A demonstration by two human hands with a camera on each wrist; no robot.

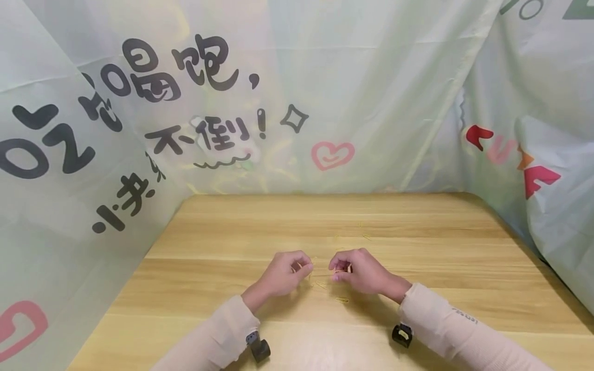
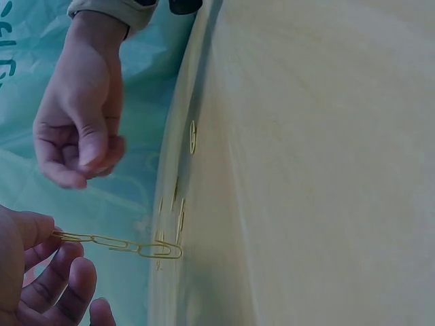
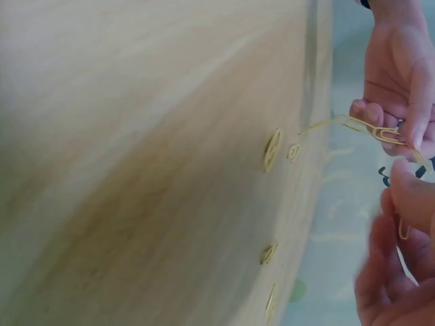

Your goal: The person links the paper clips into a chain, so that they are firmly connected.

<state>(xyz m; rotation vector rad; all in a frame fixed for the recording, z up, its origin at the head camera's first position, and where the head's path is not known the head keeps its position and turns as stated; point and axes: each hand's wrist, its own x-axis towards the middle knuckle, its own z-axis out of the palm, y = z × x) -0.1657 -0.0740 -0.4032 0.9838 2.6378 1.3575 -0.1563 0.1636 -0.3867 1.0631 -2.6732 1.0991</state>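
My L hand (image 1: 285, 273) pinches one end of the clip chain (image 2: 126, 245); its long axis hangs approx. vert. below those fingers, over the bench (image 1: 417, 232). My R hand (image 1: 364, 270), opp. & near, pinches a single clip (image 3: 404, 229); L's nearer the chain.

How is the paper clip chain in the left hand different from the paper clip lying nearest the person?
The chain is several clips linked; the nearest clip is single. The left hand pinches the chain, while the nearest clip lies on the table. The chain is longer than the nearest clip. Both are yellowish bent wire.
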